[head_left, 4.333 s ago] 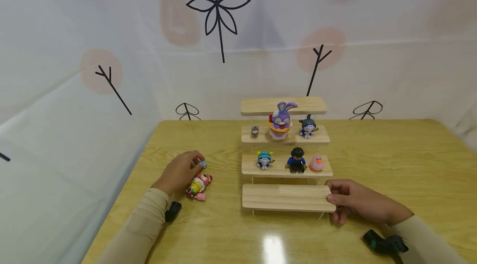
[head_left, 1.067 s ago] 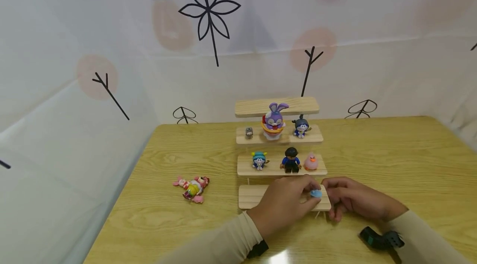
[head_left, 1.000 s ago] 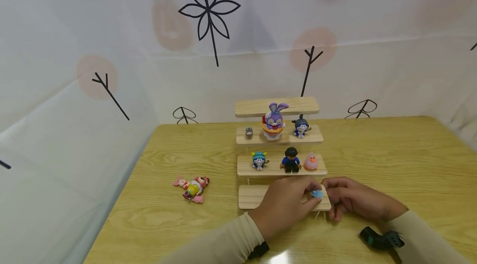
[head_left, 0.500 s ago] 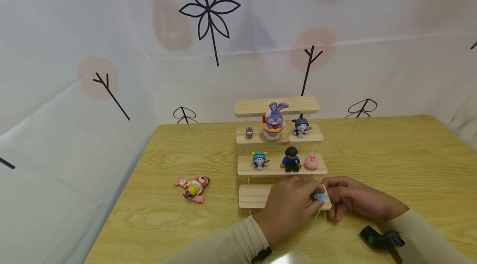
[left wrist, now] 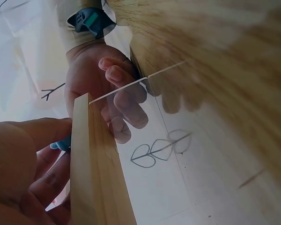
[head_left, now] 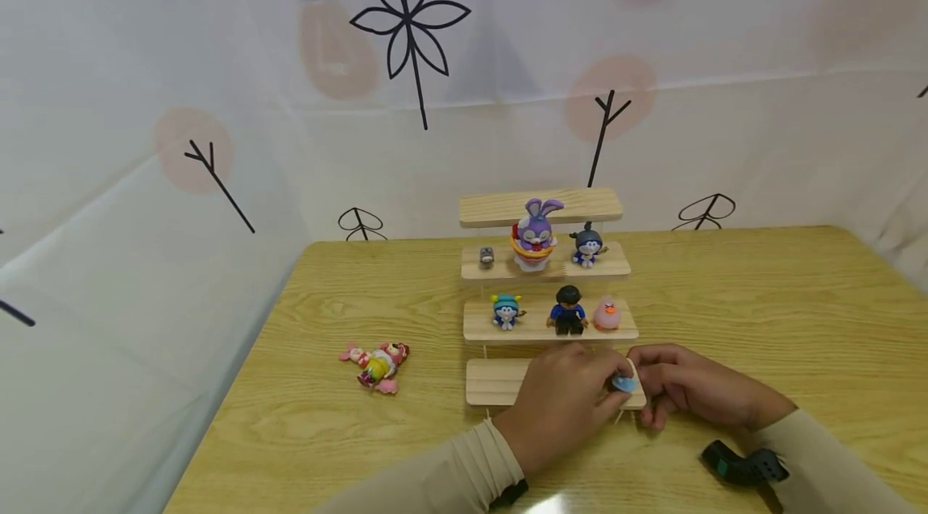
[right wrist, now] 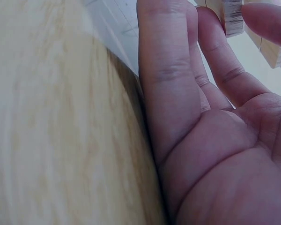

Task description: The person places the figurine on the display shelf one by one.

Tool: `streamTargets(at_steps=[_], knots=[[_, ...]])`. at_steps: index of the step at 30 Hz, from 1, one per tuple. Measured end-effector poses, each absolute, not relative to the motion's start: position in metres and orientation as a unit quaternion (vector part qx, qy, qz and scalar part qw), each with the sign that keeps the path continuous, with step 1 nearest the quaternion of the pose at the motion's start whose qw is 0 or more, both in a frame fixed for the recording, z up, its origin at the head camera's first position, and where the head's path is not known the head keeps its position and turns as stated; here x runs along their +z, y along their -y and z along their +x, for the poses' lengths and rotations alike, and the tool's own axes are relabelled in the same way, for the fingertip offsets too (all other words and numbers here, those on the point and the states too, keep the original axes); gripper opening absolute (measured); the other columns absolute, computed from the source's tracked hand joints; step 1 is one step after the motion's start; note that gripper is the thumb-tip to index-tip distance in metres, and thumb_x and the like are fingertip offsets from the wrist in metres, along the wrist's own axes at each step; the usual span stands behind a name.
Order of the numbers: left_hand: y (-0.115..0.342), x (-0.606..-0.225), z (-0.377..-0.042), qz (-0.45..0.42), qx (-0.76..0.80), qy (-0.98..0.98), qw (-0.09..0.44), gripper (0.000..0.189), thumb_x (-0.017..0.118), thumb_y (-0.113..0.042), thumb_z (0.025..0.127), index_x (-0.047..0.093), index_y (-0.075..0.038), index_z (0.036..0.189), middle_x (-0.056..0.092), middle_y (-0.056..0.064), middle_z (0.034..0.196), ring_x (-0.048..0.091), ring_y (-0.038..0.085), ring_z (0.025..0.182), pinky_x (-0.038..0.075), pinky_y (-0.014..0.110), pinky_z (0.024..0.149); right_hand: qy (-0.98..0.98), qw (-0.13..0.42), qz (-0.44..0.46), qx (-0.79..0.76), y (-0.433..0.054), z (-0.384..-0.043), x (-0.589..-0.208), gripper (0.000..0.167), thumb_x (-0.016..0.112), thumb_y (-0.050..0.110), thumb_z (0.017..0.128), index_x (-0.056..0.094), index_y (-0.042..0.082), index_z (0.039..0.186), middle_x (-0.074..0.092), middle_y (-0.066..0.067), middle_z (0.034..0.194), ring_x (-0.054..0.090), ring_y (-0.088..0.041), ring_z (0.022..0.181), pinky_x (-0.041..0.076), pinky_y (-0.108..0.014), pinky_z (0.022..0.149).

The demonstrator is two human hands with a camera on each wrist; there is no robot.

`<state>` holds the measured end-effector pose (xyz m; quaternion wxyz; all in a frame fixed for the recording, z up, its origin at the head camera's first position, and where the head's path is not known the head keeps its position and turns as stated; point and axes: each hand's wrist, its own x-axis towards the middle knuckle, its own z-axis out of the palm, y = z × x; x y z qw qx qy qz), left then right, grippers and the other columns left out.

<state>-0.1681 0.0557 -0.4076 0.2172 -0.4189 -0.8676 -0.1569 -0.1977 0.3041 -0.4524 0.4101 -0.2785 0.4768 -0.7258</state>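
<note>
My left hand reaches over the lowest board of a wooden tiered display shelf in the head view. Between its thumb and fingers it pinches a small light-blue toy, mostly hidden by the fingers, at that board's right end. The left wrist view shows a bit of the blue toy beside the board's edge. My right hand holds the right end of the same board. Up close in the right wrist view, thumb and finger are at the board's end.
Higher tiers carry a purple rabbit figure, a dark-haired toy person, a pink duck and several small figures. Toy figures, pink and yellow, lie on the table at left. A patterned cloth hangs behind.
My left hand has carried the blue toy from the table's left side to the lowest board, then shifted it slightly right. My right hand has kept its place at the board's end.
</note>
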Motion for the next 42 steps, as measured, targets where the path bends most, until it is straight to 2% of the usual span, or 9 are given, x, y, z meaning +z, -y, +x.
streamTargets(at_steps=[9, 16, 29, 42], knots=[[-0.0562, -0.4074, -0.168, -0.426, -0.15, 0.864, 0.221, 0.011, 0.067, -0.034, 0.097, 0.069, -0.029, 0.106, 0.071, -0.023, 0.097, 0.062, -0.003, 0.085, 0.049, 0.01, 0.078, -0.481, 0.41, -0.279, -0.723, -0.3048, -0.1981, -0.4528, 0.038, 0.019, -0.001, 0.106, 0.051, -0.001, 0.126, 0.069, -0.011, 0.108, 0.071, -0.02, 0.097, 0.061, -0.032, 0.083], [-0.0557, -0.4071, -0.1681, -0.421, -0.139, 0.871, 0.211, 0.023, 0.067, -0.036, 0.096, 0.067, -0.027, 0.117, 0.072, -0.021, 0.107, 0.064, -0.001, 0.088, 0.052, 0.013, 0.08, -0.484, 0.409, -0.273, -0.723, -0.3051, -0.1976, -0.4515, 0.037, 0.02, -0.001, 0.106, 0.052, -0.001, 0.125, 0.069, -0.012, 0.106, 0.071, -0.021, 0.096, 0.061, -0.032, 0.082], [-0.0553, -0.4044, -0.1677, -0.424, -0.144, 0.868, 0.214, 0.02, 0.069, -0.033, 0.095, 0.069, -0.027, 0.115, 0.072, -0.022, 0.105, 0.064, -0.003, 0.089, 0.051, 0.012, 0.082, -0.487, 0.41, -0.273, -0.722, -0.305, -0.1982, -0.4509, 0.037, 0.02, -0.001, 0.107, 0.051, -0.001, 0.126, 0.069, -0.012, 0.107, 0.07, -0.02, 0.096, 0.061, -0.032, 0.082], [-0.0521, -0.4042, -0.1699, -0.435, -0.15, 0.867, 0.19, 0.026, 0.068, -0.033, 0.096, 0.065, -0.024, 0.12, 0.071, -0.017, 0.114, 0.065, -0.003, 0.104, 0.05, 0.013, 0.093, -0.491, 0.414, -0.266, -0.719, -0.3057, -0.1982, -0.4492, 0.038, 0.019, 0.002, 0.108, 0.052, 0.003, 0.127, 0.071, -0.011, 0.108, 0.071, -0.019, 0.096, 0.061, -0.031, 0.083]])
